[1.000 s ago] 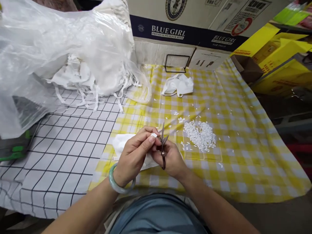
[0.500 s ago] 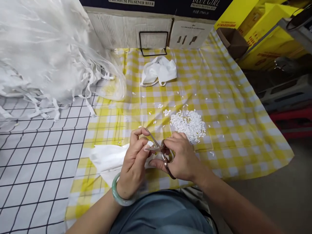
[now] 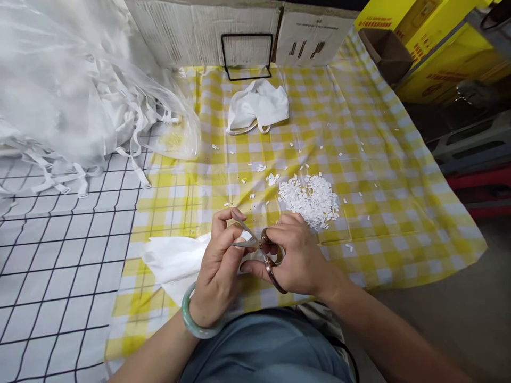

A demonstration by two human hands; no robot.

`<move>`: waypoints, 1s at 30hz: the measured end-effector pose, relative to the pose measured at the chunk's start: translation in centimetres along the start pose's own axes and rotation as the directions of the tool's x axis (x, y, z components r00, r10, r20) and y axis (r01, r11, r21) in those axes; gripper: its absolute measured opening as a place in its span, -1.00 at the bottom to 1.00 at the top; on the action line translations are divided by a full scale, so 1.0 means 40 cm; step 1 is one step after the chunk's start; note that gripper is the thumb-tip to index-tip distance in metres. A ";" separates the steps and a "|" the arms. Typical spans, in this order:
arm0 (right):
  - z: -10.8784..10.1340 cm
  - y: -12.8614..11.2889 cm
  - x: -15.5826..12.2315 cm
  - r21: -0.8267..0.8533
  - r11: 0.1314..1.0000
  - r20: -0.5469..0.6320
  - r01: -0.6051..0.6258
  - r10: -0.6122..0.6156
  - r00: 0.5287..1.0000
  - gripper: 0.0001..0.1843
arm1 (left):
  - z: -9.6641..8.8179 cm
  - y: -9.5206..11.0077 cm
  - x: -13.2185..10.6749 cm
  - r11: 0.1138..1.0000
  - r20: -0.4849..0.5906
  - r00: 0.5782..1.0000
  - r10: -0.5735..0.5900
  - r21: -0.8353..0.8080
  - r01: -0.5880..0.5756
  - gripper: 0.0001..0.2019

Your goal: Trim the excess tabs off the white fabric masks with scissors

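My right hand (image 3: 297, 255) is closed around the handles of a pair of scissors (image 3: 272, 274), whose blades stand apart and point left. My left hand (image 3: 221, 260), with a green bangle (image 3: 195, 319) at the wrist, is closed on a piece of white fabric (image 3: 173, 260). A small white end of it (image 3: 246, 235) shows between the scissor blades, by my left fingertips. The rest of the fabric lies under and left of my left hand, partly hidden by it. Just beyond my right hand is a pile of small white snippets (image 3: 311, 201).
Another white fabric piece (image 3: 259, 106) lies crumpled farther back, before a black wire stand (image 3: 247, 57) and a cardboard box (image 3: 207, 34). At the left, a clear plastic bag (image 3: 59, 96) holds white strapped items. Loose snippets dot the yellow checked cloth (image 3: 383, 213). Yellow boxes (image 3: 451, 69) stand back right.
The view has tilted slightly down, so the box and crumpled fabric sit higher. The white end between the blades shows more clearly. Both hands keep nearly the same pose.
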State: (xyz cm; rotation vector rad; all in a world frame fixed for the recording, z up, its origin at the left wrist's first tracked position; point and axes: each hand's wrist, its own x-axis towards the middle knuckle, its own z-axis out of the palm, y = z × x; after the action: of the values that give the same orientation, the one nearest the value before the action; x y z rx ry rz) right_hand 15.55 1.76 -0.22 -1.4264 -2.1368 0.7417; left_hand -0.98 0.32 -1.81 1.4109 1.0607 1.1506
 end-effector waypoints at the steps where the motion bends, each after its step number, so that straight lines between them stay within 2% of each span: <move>1: 0.001 0.000 0.000 0.000 1.000 -0.003 0.003 -0.003 1.000 -0.48 | 0.000 -0.001 0.001 1.000 0.001 1.000 0.004 -0.007 -0.004 -0.71; 7: 0.001 0.002 -0.001 0.011 1.000 -0.018 0.012 -0.012 1.000 -0.47 | 0.002 -0.009 -0.001 0.998 0.010 0.999 0.042 -0.043 -0.042 -0.74; 16: 0.006 0.015 -0.016 -0.084 0.996 -0.067 -0.017 0.011 0.998 -0.51 | 0.016 -0.012 -0.006 0.993 -0.028 0.995 -0.100 -0.071 0.098 -0.75; 21: 0.004 0.035 -0.041 -0.201 0.978 -0.143 -0.049 0.021 0.989 -0.54 | 0.033 -0.009 0.008 0.986 0.047 0.992 -0.121 -0.107 0.125 -0.73; 24: 0.002 0.050 -0.057 -0.271 0.959 -0.197 -0.084 0.030 0.980 -0.50 | 0.044 -0.015 0.018 0.988 0.103 0.986 -0.132 -0.073 0.140 -0.69; 26: -0.001 0.060 -0.062 -0.235 0.964 -0.187 -0.124 0.080 0.979 -0.45 | 0.051 -0.021 0.028 0.989 0.131 0.981 -0.141 -0.031 0.146 -0.67; 28: -0.009 0.070 -0.064 -0.107 0.976 -0.122 -0.189 0.176 0.977 -0.42 | 0.053 -0.023 0.036 0.988 0.135 0.979 -0.150 -0.003 0.152 -0.67; 30: -0.024 0.078 -0.065 -0.011 0.963 -0.066 -0.271 0.270 0.961 -0.47 | 0.038 -0.013 0.039 0.989 0.136 0.979 -0.151 0.014 0.150 -0.68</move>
State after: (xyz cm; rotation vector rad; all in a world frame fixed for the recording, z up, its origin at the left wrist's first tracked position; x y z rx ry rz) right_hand 19.22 0.51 -1.76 -1.7518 -1.9275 0.7622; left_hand 0.76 1.68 -2.24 1.3679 1.0534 0.9300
